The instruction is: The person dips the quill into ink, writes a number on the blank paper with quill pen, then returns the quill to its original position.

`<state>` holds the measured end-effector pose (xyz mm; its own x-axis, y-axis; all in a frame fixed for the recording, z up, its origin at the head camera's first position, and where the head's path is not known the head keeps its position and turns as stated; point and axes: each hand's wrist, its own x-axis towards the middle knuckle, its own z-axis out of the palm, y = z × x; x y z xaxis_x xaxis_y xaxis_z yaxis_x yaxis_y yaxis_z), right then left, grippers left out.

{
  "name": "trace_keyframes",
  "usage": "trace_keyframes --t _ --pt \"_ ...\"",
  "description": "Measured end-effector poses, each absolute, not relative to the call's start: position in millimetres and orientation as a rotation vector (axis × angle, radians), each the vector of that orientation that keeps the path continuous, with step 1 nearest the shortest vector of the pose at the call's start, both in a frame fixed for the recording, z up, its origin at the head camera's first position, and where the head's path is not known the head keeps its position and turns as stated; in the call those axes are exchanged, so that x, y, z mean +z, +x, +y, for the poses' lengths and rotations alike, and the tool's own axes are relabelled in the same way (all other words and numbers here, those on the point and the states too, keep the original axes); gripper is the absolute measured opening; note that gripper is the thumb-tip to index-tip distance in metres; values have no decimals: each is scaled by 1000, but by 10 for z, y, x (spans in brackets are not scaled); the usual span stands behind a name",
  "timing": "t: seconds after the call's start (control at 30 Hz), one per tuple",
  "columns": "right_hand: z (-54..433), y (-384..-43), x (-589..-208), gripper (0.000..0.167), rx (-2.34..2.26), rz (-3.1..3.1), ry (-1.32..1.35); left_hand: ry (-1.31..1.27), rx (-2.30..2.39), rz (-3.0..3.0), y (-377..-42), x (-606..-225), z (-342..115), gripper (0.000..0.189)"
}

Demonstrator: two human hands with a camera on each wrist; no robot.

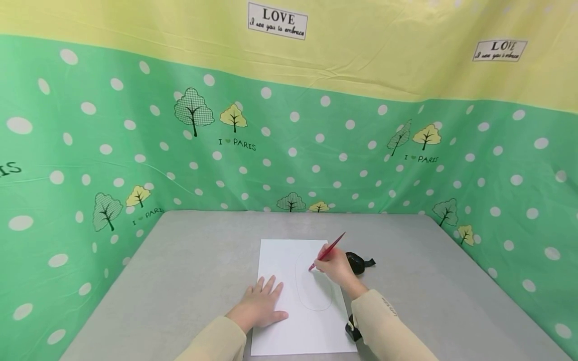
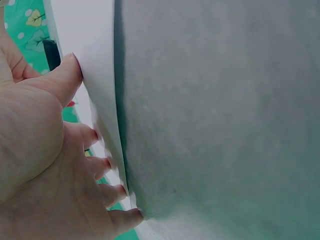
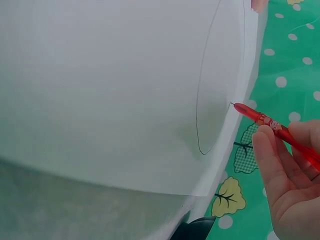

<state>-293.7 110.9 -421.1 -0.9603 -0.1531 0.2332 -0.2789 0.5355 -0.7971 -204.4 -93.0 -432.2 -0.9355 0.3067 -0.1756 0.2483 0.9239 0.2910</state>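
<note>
A white sheet of paper (image 1: 275, 260) lies on the grey table and bears a thin, dark rounded outline (image 3: 197, 110). My right hand (image 1: 335, 265) pinches a red pen (image 1: 331, 246) between thumb and fingers, its tip inside the upper part of the outline in the head view. In the right wrist view the pen (image 3: 272, 124) has a translucent red barrel with a small printed figure. My left hand (image 1: 262, 305) rests spread on the paper's left part, fingers pointing away from me. In the left wrist view its fingertips (image 2: 116, 191) lie along the sheet's edge.
A black rounded object with a strap-like tab (image 1: 355, 262) sits just right of the right hand. Another black item (image 1: 352, 331) is partly covered by the right sleeve (image 1: 384, 321). A green dotted curtain (image 1: 311, 165) with a yellow top surrounds the grey table (image 1: 203, 260).
</note>
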Motion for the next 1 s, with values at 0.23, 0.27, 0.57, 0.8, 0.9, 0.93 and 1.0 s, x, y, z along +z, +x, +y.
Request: trace_keyframes --t 0.23,0.27,0.57,0.8,0.9,0.93,1.0 --pt "1075 -2938 -4215 19 1468 -2619 378 419 387 2874 -2046 -4326 -930 73" --pt "1071 -2936 -4215 19 1468 -2620 378 419 386 2875 -2047 -4327 -930 73" --pt "1039 -2937 -4227 19 1499 -2610 417 428 391 2883 -2059 -4345 -935 74" --pt "1006 -2927 -4215 19 1495 -2617 429 430 389 2870 -2059 -4348 -936 74" --pt "995 -2921 -4206 19 1464 -2634 431 425 385 2870 -2057 -4340 -935 74" --pt "990 -2920 -4203 19 1455 -2640 428 423 381 2870 -2057 -4336 -934 73" --pt "983 -2916 -4199 19 1451 -2646 424 420 376 2871 -2056 -4326 -932 73"
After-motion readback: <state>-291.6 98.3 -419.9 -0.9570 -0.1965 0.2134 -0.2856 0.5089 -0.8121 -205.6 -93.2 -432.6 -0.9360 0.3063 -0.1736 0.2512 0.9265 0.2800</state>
